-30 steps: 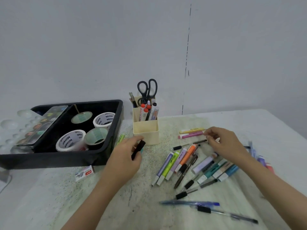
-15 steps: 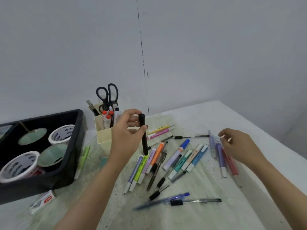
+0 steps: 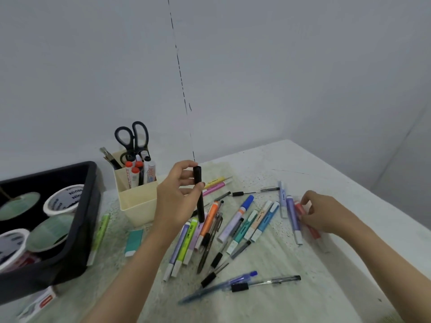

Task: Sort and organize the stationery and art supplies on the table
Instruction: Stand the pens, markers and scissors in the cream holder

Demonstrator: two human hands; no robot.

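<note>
black pen (image 3: 198, 194) upright in L hand (image 3: 177, 201), R hand (image 3: 319, 214) on red marker (image 3: 303, 212)

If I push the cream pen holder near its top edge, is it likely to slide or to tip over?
It may well tip: the pen holder narrows toward its base, and the scissors stand high above its rim, raising its weight. The speckled table cover looks rough, so the base could catch instead of sliding. A low push seems safer.
</note>
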